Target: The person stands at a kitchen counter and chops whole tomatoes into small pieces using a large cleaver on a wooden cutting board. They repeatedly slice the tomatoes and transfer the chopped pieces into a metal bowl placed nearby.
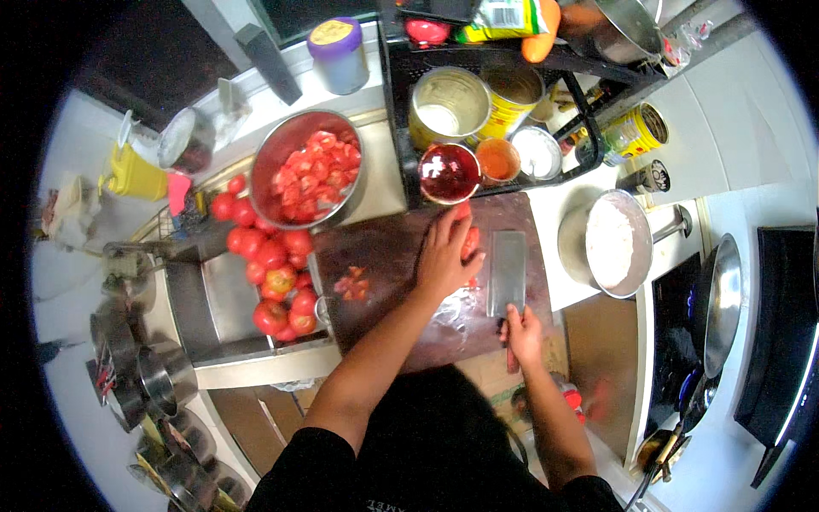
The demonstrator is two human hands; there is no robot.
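My left hand [446, 257] curls over red tomato pieces [471, 242] on the dark cutting board [403, 256], with thumb and fingers around them. In my right hand [526, 334] is the handle of a cleaver [507, 272]. Its broad blade lies over the right side of the board, apart from the left hand. Small tomato scraps [352, 285] sit on the board's left part, and a wet, shiny patch [451, 310] shows nearer me. The undersides of the pieces are hidden by my left hand.
Whole tomatoes [272, 255] pile up at the sink [233, 301], left of the board. A metal bowl [259, 173] of chopped tomato stands behind them. Beyond the board, a black rack [397, 128] holds tins and a bowl of red liquid [450, 171]. A pot [572, 246] with white contents stands right.
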